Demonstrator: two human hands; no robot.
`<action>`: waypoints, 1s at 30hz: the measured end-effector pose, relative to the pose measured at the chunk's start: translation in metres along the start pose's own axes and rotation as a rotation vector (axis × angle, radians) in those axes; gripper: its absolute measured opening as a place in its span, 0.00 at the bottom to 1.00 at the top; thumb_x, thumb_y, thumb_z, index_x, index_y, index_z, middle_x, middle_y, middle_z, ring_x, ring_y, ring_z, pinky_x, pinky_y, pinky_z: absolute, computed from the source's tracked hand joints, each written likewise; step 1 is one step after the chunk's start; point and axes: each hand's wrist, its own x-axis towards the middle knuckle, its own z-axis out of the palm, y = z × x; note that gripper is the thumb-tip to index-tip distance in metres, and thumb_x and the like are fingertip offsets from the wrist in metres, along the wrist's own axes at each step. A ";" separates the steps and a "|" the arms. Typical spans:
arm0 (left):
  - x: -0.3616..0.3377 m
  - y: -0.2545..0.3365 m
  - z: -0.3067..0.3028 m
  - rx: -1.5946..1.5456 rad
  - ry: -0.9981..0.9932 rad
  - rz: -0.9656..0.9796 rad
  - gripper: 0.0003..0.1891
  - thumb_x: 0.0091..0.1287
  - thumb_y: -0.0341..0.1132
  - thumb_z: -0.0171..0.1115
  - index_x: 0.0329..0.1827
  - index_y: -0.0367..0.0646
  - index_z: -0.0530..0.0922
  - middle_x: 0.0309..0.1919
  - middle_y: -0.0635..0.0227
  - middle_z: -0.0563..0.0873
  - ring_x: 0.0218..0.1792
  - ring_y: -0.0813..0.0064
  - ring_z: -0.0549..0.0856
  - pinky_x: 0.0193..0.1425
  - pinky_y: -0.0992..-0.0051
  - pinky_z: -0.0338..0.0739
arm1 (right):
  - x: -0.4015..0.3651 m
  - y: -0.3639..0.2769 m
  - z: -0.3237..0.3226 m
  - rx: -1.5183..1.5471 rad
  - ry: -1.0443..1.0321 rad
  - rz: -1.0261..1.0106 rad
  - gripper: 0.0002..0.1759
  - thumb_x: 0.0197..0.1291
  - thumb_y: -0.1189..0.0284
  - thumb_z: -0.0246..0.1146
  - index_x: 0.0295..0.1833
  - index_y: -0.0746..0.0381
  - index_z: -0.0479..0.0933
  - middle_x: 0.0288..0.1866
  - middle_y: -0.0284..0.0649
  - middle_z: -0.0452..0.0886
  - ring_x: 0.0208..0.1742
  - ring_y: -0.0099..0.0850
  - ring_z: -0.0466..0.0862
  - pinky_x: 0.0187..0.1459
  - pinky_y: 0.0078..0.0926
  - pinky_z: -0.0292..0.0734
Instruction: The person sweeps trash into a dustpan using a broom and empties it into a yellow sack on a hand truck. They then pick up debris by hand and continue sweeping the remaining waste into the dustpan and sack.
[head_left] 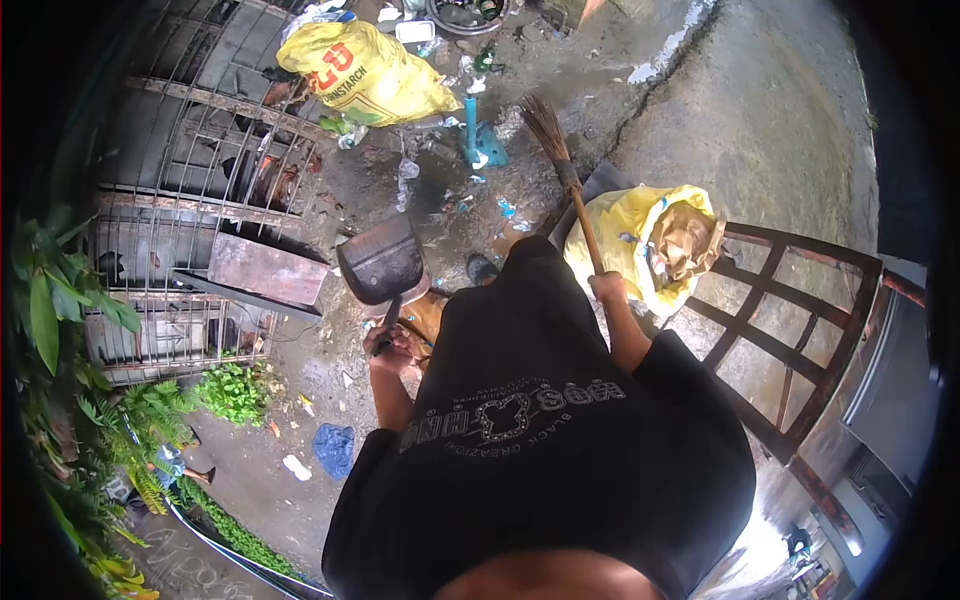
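Observation:
My left hand (390, 350) is closed around the handle of a dark dustpan (385, 265), whose wide pan points away from me over the wet ground. My right hand (608, 288) grips the wooden handle of a stick broom (582, 215). The broom's bristles (543, 125) spread out at the far end, near the crack in the concrete. Just beside the right hand stands a yellow sack (600, 235) with crumpled brown paper (686, 240) in its mouth. Whether the bristles touch the ground is hard to make out.
Ahead lie a full yellow cornstarch sack (375, 75), a teal plastic piece (485, 145), a round tub (467, 15) and scattered litter. A rusty metal frame (790, 330) stands at right. Metal grilles (200, 200), a wooden box (265, 268) and plants (235, 390) line the left.

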 end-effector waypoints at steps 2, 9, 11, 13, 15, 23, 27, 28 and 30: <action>0.008 0.020 0.019 -0.025 0.004 -0.012 0.11 0.50 0.38 0.55 0.29 0.38 0.74 0.17 0.70 0.76 0.19 0.71 0.76 0.39 0.63 0.77 | 0.002 -0.027 -0.010 -0.059 0.144 0.030 0.23 0.44 0.63 0.54 0.44 0.68 0.76 0.46 0.53 0.77 0.50 0.43 0.77 0.50 0.36 0.72; 0.035 0.041 0.041 -0.068 0.049 0.052 0.11 0.50 0.37 0.56 0.25 0.34 0.73 0.17 0.65 0.75 0.18 0.69 0.75 0.38 0.67 0.76 | 0.060 -0.127 -0.103 -0.485 0.227 -0.081 0.18 0.46 0.65 0.62 0.45 0.56 0.78 0.46 0.41 0.79 0.49 0.37 0.79 0.45 0.35 0.74; 0.043 0.039 0.048 -0.099 -0.004 0.091 0.11 0.50 0.36 0.56 0.24 0.35 0.73 0.17 0.65 0.75 0.18 0.70 0.74 0.37 0.69 0.76 | 0.077 -0.170 -0.129 -0.683 0.350 -0.298 0.16 0.47 0.67 0.60 0.44 0.56 0.78 0.46 0.40 0.79 0.48 0.37 0.80 0.44 0.35 0.73; 0.051 0.033 0.056 -0.080 0.038 0.145 0.11 0.50 0.36 0.56 0.25 0.35 0.73 0.16 0.66 0.75 0.18 0.71 0.74 0.35 0.70 0.75 | 0.110 -0.222 -0.149 -0.815 0.380 -0.352 0.12 0.51 0.68 0.57 0.42 0.54 0.79 0.43 0.39 0.81 0.45 0.36 0.81 0.46 0.39 0.70; 0.064 0.031 0.059 -0.063 0.022 0.199 0.11 0.50 0.37 0.57 0.27 0.36 0.73 0.16 0.66 0.75 0.18 0.71 0.74 0.34 0.70 0.75 | 0.136 -0.270 -0.168 -1.002 0.415 -0.475 0.11 0.51 0.68 0.57 0.40 0.53 0.80 0.40 0.37 0.82 0.44 0.34 0.81 0.44 0.42 0.68; 0.108 0.027 0.095 -0.177 0.025 0.288 0.11 0.53 0.39 0.56 0.29 0.40 0.74 0.18 0.69 0.77 0.21 0.73 0.79 0.40 0.64 0.79 | 0.192 -0.411 -0.203 -1.306 0.391 -0.691 0.10 0.52 0.69 0.56 0.38 0.53 0.81 0.37 0.34 0.83 0.40 0.32 0.82 0.43 0.44 0.63; 0.117 0.024 0.102 -0.271 -0.131 0.337 0.11 0.53 0.41 0.55 0.29 0.41 0.73 0.20 0.71 0.77 0.22 0.73 0.79 0.48 0.63 0.75 | 0.188 -0.433 -0.194 -1.321 0.469 -0.816 0.09 0.53 0.69 0.56 0.38 0.53 0.81 0.36 0.34 0.83 0.41 0.33 0.81 0.43 0.43 0.64; 0.123 0.024 0.096 -0.246 -0.157 0.349 0.11 0.52 0.41 0.56 0.30 0.42 0.72 0.21 0.73 0.77 0.23 0.74 0.79 0.47 0.63 0.74 | 0.187 -0.435 -0.192 -1.315 0.482 -0.816 0.09 0.53 0.69 0.56 0.37 0.53 0.81 0.36 0.34 0.82 0.41 0.33 0.82 0.44 0.43 0.64; 0.130 0.024 0.111 -0.312 -0.195 0.336 0.10 0.52 0.40 0.56 0.29 0.43 0.72 0.20 0.74 0.76 0.23 0.75 0.78 0.48 0.63 0.74 | 0.191 -0.430 -0.187 -1.284 0.507 -0.829 0.09 0.54 0.68 0.56 0.37 0.54 0.80 0.36 0.34 0.82 0.41 0.33 0.82 0.44 0.40 0.67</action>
